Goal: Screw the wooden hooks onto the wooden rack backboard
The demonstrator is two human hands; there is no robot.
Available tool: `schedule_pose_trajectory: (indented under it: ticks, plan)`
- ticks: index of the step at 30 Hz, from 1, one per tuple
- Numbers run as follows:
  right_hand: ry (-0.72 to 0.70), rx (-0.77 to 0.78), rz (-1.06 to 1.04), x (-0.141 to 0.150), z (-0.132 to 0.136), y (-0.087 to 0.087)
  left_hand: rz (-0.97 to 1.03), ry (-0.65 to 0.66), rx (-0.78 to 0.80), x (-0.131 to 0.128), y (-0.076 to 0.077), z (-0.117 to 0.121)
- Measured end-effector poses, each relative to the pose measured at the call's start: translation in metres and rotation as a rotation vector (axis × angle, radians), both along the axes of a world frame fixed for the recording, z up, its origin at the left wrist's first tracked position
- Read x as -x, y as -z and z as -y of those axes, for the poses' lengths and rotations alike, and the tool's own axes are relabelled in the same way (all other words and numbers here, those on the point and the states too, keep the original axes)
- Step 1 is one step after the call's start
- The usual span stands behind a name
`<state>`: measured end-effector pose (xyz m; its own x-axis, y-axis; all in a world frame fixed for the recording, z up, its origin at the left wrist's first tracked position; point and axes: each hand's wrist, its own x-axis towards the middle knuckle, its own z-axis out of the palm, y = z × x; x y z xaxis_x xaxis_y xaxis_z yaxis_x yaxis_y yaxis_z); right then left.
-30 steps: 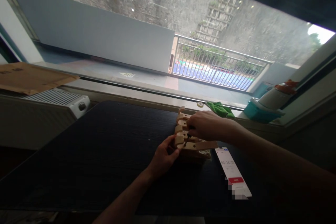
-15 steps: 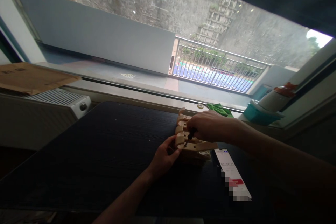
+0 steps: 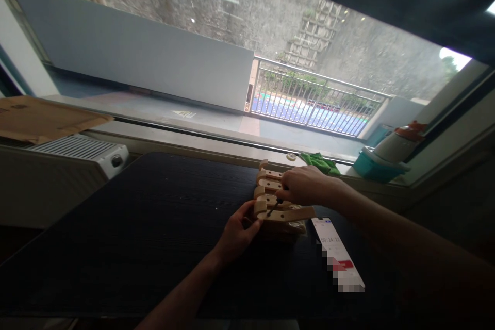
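Note:
A light wooden piece with curved hooks and dark holes (image 3: pixel 260 208) lies near the right of the black table. My left hand (image 3: pixel 236 232) grips its near left end between thumb and fingers. In my right hand (image 3: pixel 303 185) is a screwdriver (image 3: pixel 277 203), its dark handle mostly hidden by the fingers. The shaft slants down to the left, with the tip at a hole in the nearest wooden strip. Beneath the wood sits something in clear plastic wrapping (image 3: pixel 297 226), partly in shadow.
A phone showing a timer (image 3: pixel 334 247) lies right of the wood. On the windowsill are a green cloth (image 3: pixel 319 162), a small round object (image 3: pixel 291 157) and a teal box (image 3: pixel 377 165) with a bottle. A radiator (image 3: pixel 96 157) bearing a brown envelope (image 3: pixel 46 116) stands left of the black table (image 3: pixel 154 232).
My right hand has shifted and turned slightly on the screwdriver, whose tip stays at the same hole. My left hand keeps its hold. The whole view has drifted a little.

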<state>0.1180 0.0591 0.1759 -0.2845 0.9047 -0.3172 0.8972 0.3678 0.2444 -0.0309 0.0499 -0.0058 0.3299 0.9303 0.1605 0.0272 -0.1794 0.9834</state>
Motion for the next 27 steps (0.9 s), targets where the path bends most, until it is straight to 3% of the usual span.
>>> schedule_pose_trajectory:
  ticks: [7,18,27]
  plan:
    - [-0.213,0.062,0.014,0.018,0.006,-0.012,0.005,0.006,-0.053,0.000,0.002,0.000]
    - [-0.045,0.083,-0.061,-0.021,0.000,0.007,-0.014,-0.009,-0.010,0.000,-0.002,0.000]
    - [-0.194,0.017,0.030,0.015,0.013,-0.006,-0.021,0.009,-0.060,0.001,0.002,-0.002]
